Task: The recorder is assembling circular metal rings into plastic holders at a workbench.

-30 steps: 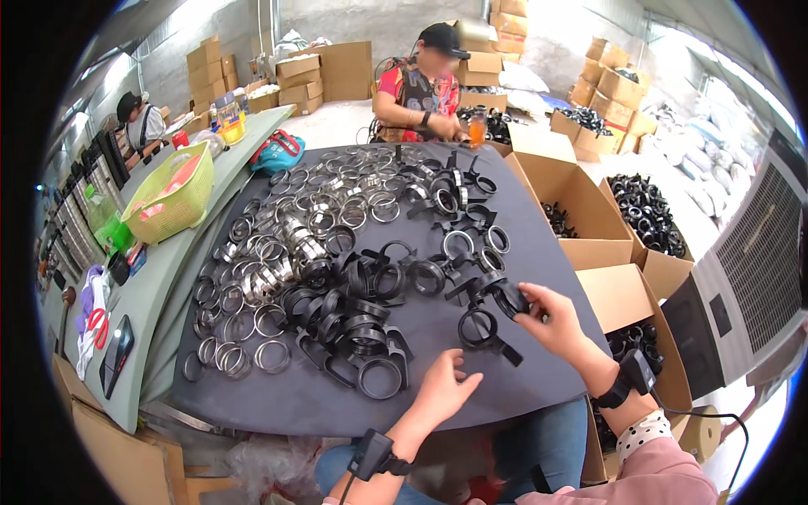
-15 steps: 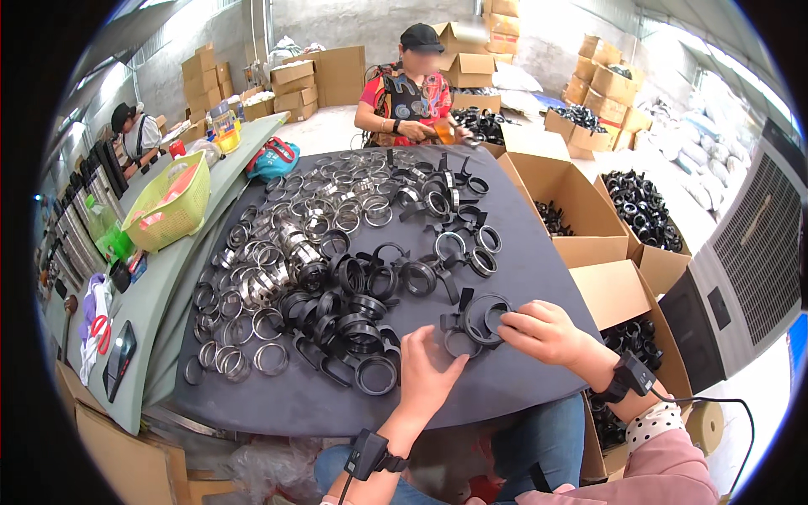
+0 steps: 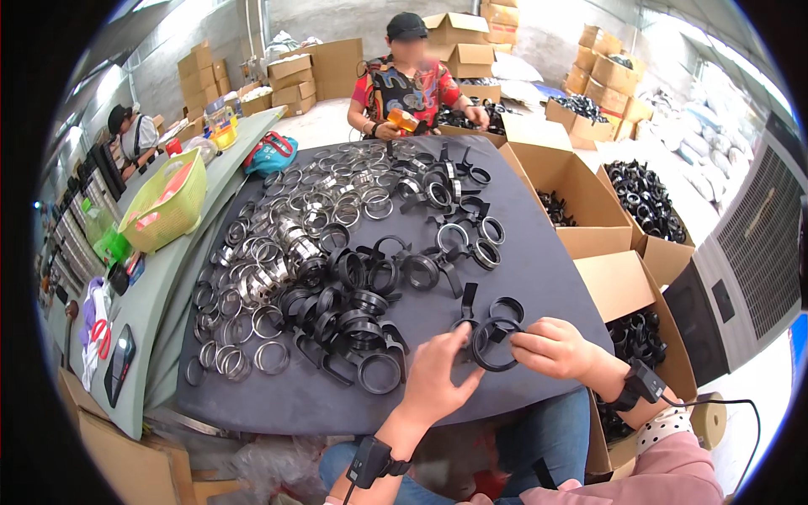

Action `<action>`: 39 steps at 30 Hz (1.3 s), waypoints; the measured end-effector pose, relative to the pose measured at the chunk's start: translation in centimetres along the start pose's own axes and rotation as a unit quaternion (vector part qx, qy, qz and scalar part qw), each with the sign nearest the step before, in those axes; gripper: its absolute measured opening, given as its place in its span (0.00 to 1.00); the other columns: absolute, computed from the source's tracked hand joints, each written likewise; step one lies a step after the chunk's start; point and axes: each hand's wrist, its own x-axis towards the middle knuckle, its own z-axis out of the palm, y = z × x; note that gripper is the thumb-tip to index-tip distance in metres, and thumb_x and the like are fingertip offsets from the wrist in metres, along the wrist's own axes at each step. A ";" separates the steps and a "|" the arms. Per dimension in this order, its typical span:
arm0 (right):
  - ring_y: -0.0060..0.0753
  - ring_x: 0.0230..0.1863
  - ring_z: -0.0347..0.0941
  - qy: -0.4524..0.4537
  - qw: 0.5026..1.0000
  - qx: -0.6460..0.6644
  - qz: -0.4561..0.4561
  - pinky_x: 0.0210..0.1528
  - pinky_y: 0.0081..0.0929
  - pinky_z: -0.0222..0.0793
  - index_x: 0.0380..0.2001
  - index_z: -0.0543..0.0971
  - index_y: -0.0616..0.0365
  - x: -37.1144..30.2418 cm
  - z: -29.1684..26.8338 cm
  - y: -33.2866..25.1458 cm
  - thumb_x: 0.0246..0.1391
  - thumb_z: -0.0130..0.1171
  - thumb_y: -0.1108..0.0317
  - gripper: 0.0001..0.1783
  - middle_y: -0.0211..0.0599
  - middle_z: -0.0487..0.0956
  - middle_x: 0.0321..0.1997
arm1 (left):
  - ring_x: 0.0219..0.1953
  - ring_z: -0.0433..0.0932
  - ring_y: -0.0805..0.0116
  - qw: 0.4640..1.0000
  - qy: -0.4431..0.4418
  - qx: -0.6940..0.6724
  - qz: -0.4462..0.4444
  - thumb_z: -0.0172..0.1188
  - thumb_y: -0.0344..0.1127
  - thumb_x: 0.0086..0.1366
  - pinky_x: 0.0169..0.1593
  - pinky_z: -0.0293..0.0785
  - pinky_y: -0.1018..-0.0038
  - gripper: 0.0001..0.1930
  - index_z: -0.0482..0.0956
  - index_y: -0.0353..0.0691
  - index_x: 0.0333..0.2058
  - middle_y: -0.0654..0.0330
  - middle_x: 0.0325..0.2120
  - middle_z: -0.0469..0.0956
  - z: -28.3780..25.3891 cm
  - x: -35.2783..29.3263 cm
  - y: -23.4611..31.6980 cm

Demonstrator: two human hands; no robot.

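Observation:
My left hand [image 3: 435, 379] and my right hand [image 3: 553, 347] both pinch one black ring clamp [image 3: 494, 343] just above the near edge of the dark table [image 3: 547, 261]. The left fingers touch its left side, the right fingers grip its right rim. A heap of black ring clamps [image 3: 358, 307] lies just left of my hands. Beyond it spreads a pile of silver metal rings [image 3: 269, 252].
Open cardboard boxes [image 3: 581, 189] holding black clamps stand right of the table. A person in a red patterned top [image 3: 404, 88] works at the far end. A green basket [image 3: 168, 202], red scissors [image 3: 99, 332] and a dark handset [image 3: 118, 364] lie on the left bench.
My hands drew back toward me with the black clamp, from the table's right part to its near edge. My left hand rose and took hold of the clamp too.

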 end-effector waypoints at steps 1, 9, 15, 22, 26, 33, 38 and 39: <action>0.29 0.31 0.71 -0.015 1.000 0.015 0.010 0.30 0.24 0.70 0.32 0.77 0.60 -0.2 -0.6 -0.5 0.37 0.59 0.71 0.14 0.37 0.77 0.40 | 0.39 0.77 0.58 0.997 -0.042 0.053 0.041 0.69 0.30 0.46 0.44 0.72 0.66 0.30 0.73 0.40 0.51 0.57 0.39 0.77 -0.2 0.0 0.2; 0.33 0.29 0.71 -0.049 0.978 0.084 0.185 0.30 0.27 0.71 0.35 0.78 0.59 -4.5 -6.8 -4.9 0.34 0.60 0.75 0.18 0.35 0.78 0.39 | 0.40 0.78 0.59 0.979 -0.181 -0.029 0.087 0.70 0.41 0.48 0.47 0.71 0.65 0.34 0.71 0.37 0.54 0.54 0.42 0.78 3.2 -0.8 1.8; 0.50 0.35 0.75 -0.141 0.830 0.092 0.531 0.39 0.38 0.73 0.33 0.80 0.64 -13.3 -14.4 -8.1 0.33 0.59 0.75 0.16 0.46 0.79 0.32 | 0.58 0.65 0.45 0.951 -0.162 0.262 -0.031 0.68 0.46 0.51 0.60 0.61 0.56 0.34 0.70 0.35 0.53 0.44 0.55 0.67 4.2 -1.7 -2.4; 0.47 0.36 0.79 -0.474 0.502 0.053 0.721 0.40 0.36 0.75 0.33 0.84 0.56 -28.4 -19.8 -18.3 0.35 0.63 0.67 0.15 0.46 0.82 0.31 | 0.52 0.72 0.48 0.920 -0.151 0.319 -0.168 0.69 0.51 0.50 0.55 0.67 0.60 0.27 0.79 0.31 0.37 0.39 0.47 0.74 4.5 -0.4 -3.9; 0.48 0.40 0.79 -0.529 0.317 0.036 0.787 0.42 0.37 0.76 0.34 0.85 0.54 -35.5 -19.4 -24.5 0.35 0.68 0.64 0.17 0.44 0.82 0.36 | 0.47 0.74 0.48 0.905 -0.138 0.334 -0.226 0.72 0.48 0.46 0.52 0.70 0.63 0.30 0.75 0.32 0.42 0.46 0.44 0.76 5.1 0.5 -2.6; 0.48 0.45 0.78 -0.646 0.192 0.031 0.738 0.48 0.39 0.75 0.35 0.84 0.52 -46.8 -16.8 -30.6 0.37 0.70 0.60 0.18 0.44 0.82 0.40 | 0.52 0.71 0.50 0.924 -0.165 0.280 -0.203 0.70 0.41 0.46 0.57 0.67 0.63 0.39 0.66 0.29 0.54 0.45 0.50 0.73 5.5 0.9 -2.7; 0.50 0.43 0.76 -0.384 0.484 -0.021 0.786 0.46 0.39 0.73 0.33 0.82 0.57 -33.8 -14.7 -18.4 0.39 0.65 0.65 0.14 0.45 0.80 0.38 | 0.53 0.72 0.49 0.846 -0.119 -0.335 -0.397 0.60 0.33 0.48 0.60 0.66 0.59 0.38 0.61 0.28 0.59 0.45 0.52 0.71 1.7 0.8 -4.4; 0.51 0.39 0.75 -0.333 0.570 -0.030 0.751 0.42 0.41 0.72 0.32 0.81 0.58 -32.9 -13.7 -16.2 0.40 0.63 0.67 0.13 0.45 0.79 0.35 | 0.55 0.70 0.48 0.773 -0.105 -0.504 -0.370 0.56 0.34 0.47 0.61 0.63 0.51 0.39 0.60 0.29 0.61 0.47 0.53 0.70 0.9 0.6 -4.9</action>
